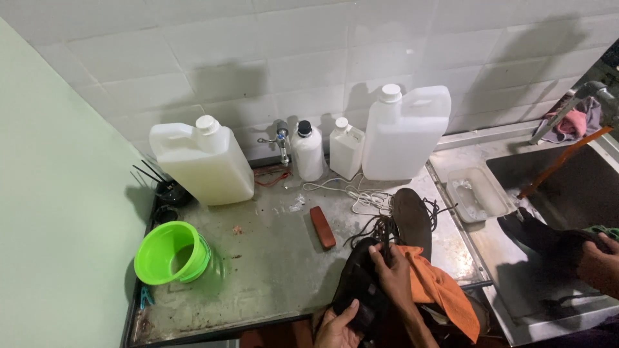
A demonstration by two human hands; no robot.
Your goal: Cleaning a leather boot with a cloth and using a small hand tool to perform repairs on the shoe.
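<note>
Fingers pinching dark shoe — left hand cupping beneath

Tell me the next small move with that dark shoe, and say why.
Probably wipe it with the orange cloth: the left hand grips the dark shoe from below, the right hand rests on its top, and the cloth lies just beside it.

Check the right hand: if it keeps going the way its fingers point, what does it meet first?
The right hand points up and away over the dark shoe. First in that line is the tangle of dark laces, then the white cord; depth is unclear.
</note>
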